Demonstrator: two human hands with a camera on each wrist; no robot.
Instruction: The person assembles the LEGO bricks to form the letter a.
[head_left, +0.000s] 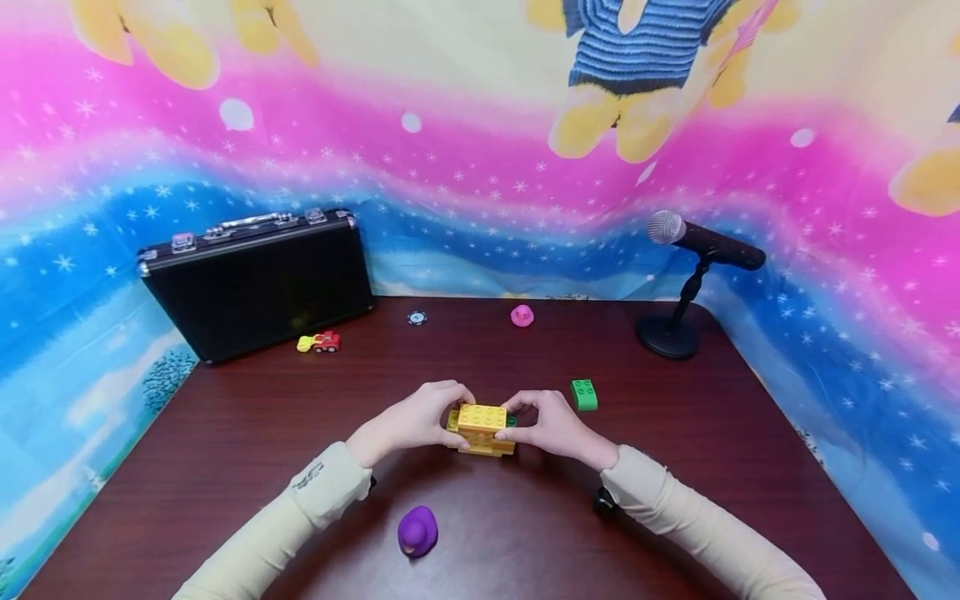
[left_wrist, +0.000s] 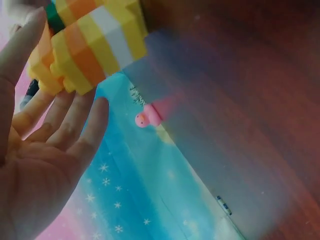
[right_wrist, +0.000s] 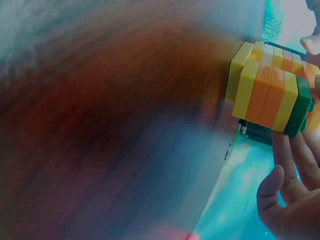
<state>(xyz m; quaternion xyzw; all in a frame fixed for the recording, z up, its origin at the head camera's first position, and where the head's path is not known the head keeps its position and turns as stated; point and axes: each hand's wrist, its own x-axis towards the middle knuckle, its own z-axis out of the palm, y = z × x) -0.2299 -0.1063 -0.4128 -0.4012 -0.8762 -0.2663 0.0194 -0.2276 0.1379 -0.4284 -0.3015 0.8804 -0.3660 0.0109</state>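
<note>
A block structure (head_left: 482, 417) of stacked toy building bricks stands on the table between both hands. Its layers show yellow, orange, white and green in the left wrist view, where the stack (left_wrist: 100, 45) fills the upper left. My left hand (head_left: 427, 414) grips it from the left, thumb on the near side and fingers on the far side. From the right, my right hand (head_left: 557, 425) pinches its upper part between thumb and fingers. A green brick (right_wrist: 300, 105) caps the shorter column on the right side. A loose green brick (head_left: 583, 395) lies beyond the right hand.
A purple rubber duck (head_left: 417, 532) sits near the front. Toward the back are a pink duck (head_left: 522, 316), a poker chip (head_left: 417, 317) and a small red and yellow toy vehicle (head_left: 322, 342). A black case (head_left: 258, 283) stands back left, a microphone on a stand (head_left: 686, 292) back right.
</note>
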